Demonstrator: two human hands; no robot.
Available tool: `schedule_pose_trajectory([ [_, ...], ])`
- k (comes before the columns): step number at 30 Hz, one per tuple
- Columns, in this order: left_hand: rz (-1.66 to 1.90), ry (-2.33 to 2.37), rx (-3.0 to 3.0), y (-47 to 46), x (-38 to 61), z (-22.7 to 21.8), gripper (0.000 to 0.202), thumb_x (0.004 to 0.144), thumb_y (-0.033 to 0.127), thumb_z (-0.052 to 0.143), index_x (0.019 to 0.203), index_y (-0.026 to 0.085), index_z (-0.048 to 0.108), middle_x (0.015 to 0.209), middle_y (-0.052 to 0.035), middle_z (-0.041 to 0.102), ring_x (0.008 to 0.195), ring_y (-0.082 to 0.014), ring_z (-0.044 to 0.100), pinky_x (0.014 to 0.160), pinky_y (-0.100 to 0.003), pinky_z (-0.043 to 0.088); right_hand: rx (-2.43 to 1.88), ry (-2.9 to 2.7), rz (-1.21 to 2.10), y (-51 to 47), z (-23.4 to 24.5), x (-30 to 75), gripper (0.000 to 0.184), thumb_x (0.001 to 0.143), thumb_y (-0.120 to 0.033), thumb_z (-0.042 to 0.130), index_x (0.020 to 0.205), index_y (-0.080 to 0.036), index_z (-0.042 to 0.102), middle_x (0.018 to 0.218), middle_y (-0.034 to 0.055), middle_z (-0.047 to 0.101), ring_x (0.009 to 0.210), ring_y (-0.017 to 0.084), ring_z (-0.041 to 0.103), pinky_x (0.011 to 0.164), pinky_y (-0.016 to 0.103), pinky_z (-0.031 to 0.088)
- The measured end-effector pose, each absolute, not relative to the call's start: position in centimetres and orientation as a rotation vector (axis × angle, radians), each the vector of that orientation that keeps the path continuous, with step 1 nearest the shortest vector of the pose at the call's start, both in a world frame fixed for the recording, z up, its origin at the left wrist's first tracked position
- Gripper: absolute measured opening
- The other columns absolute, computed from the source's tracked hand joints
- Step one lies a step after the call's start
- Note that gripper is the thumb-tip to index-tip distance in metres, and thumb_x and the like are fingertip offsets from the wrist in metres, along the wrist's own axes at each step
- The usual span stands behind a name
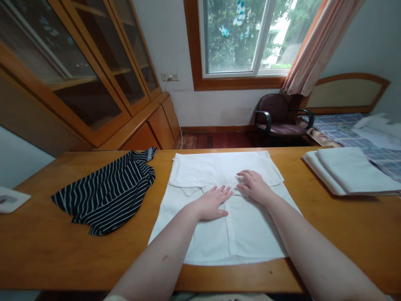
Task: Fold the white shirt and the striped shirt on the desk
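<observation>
Carefully, the left hand and right hand are lying flat and open, grasping nothing, on a folded white shirt beneath both palms, with a striped shirt lying left of them.

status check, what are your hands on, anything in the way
Left hand, right hand flat on folded white shirt, nothing gripped. Black-and-white striped top to the left, folded white cloth stack to the right, neither touching shirt.
</observation>
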State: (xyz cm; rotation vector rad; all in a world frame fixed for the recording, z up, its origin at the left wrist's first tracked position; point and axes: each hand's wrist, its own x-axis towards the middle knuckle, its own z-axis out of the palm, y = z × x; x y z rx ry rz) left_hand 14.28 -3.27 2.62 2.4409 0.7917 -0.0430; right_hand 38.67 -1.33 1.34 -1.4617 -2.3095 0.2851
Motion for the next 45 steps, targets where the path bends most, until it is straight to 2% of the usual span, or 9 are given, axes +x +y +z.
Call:
schedule_pose_trajectory([
  [5, 0.294, 0.876, 2.185, -3.0, 13.9, 2.5, 0.049, 0.085, 0.036, 0.049, 0.134, 0.029, 0.046, 0.145, -0.0020, 0.038, 0.134, -0.0220, 0.032, 0.110, -0.039, 0.024, -1.554, -2.529, 0.249, -1.5, 0.2, 38.2, 0.066, 0.086, -0.055, 0.042, 0.141, -0.020, 0.034, 0.147, 0.0109, 0.032, 0.135, 0.029, 0.027, 0.109, 0.050, 0.019],
  [8, 0.636, 1.115, 1.946, -2.4, 13.7, 1.8, 0.036, 0.086, 0.033, 0.047, 0.119, 0.024, 0.059, 0.122, -0.0047, 0.060, 0.108, -0.0191, 0.057, 0.095, -0.033, 0.043, -1.593, -2.582, 0.285, -1.5, -0.1, 38.3, 0.070, 0.085, -0.058, 0.040, 0.144, -0.021, 0.028, 0.149, 0.0097, 0.028, 0.137, 0.028, 0.023, 0.110, 0.049, 0.017],
  [10, 0.786, 1.229, 1.841, -1.9, 13.6, 1.5, 0.032, 0.084, 0.031, 0.050, 0.111, 0.020, 0.062, 0.109, -0.0055, 0.065, 0.091, -0.0169, 0.062, 0.084, -0.030, 0.049, -1.598, -2.592, 0.305, -1.4, 0.0, 38.3, 0.071, 0.085, -0.058, 0.040, 0.145, -0.021, 0.027, 0.149, 0.0090, 0.027, 0.137, 0.027, 0.022, 0.111, 0.048, 0.017],
  [16, 0.730, 1.483, 1.971, -1.6, 12.4, 3.7, 0.031, 0.085, 0.031, 0.047, 0.112, 0.021, 0.061, 0.111, -0.0042, 0.063, 0.083, -0.0146, 0.061, 0.082, -0.028, 0.048, -1.538, -2.562, 0.382, -2.1, 1.6, 38.0, 0.068, 0.085, -0.050, 0.045, 0.145, -0.021, 0.028, 0.150, 0.0083, 0.024, 0.139, 0.028, 0.017, 0.111, 0.052, 0.011],
  [22, 0.436, 1.796, 2.169, 2.2, 11.2, 6.7, 0.034, 0.088, 0.035, 0.043, 0.113, 0.021, 0.059, 0.117, -0.0061, 0.062, 0.099, -0.0197, 0.059, 0.087, -0.030, 0.044, -1.251, -2.677, 0.648, -4.4, 3.2, 35.8, 0.061, 0.089, -0.048, 0.043, 0.144, -0.028, 0.027, 0.150, 0.0055, 0.023, 0.137, 0.023, 0.023, 0.110, 0.048, 0.015],
  [28, 0.199, 1.840, 2.362, 8.4, 13.1, 4.9, 0.037, 0.086, 0.033, 0.046, 0.119, 0.019, 0.056, 0.128, -0.0092, 0.054, 0.114, -0.0227, 0.051, 0.096, -0.032, 0.038, -1.267, -2.698, 0.761, -5.1, 2.9, 34.9, 0.063, 0.088, -0.053, 0.040, 0.144, -0.026, 0.029, 0.149, 0.0068, 0.027, 0.137, 0.024, 0.024, 0.111, 0.050, 0.007],
  [33, 0.128, 1.818, 2.421, 11.1, 14.9, 2.9, 0.041, 0.089, 0.035, 0.042, 0.125, 0.017, 0.050, 0.141, -0.0144, 0.040, 0.125, -0.0267, 0.041, 0.105, -0.044, 0.025, -1.263, -2.708, 0.815, -5.1, 2.8, 35.2, 0.076, 0.082, -0.063, 0.044, 0.146, -0.025, 0.025, 0.150, 0.0066, 0.023, 0.138, 0.025, 0.020, 0.112, 0.048, 0.003],
  [37, 0.047, 1.798, 2.435, 12.9, 15.0, 2.4, 0.042, 0.090, 0.032, 0.043, 0.130, 0.019, 0.044, 0.134, -0.0130, 0.049, 0.122, -0.0254, 0.045, 0.107, -0.049, 0.018, -1.274, -2.707, 0.818, -5.1, 2.8, 35.1, 0.080, 0.081, -0.065, 0.044, 0.146, -0.024, 0.023, 0.150, 0.0073, 0.022, 0.138, 0.026, 0.019, 0.112, 0.048, 0.002],
  [45, -0.053, 1.772, 2.515, 13.3, 15.2, 4.9, 0.043, 0.072, 0.035, 0.064, 0.112, 0.019, 0.060, 0.114, -0.0122, 0.062, 0.111, -0.0288, 0.050, 0.098, -0.041, 0.032, -1.276, -2.690, 0.816, -5.1, 2.6, 35.1, 0.074, 0.084, -0.063, 0.042, 0.146, -0.026, 0.025, 0.150, 0.0061, 0.023, 0.138, 0.024, 0.020, 0.113, 0.047, 0.004],
])
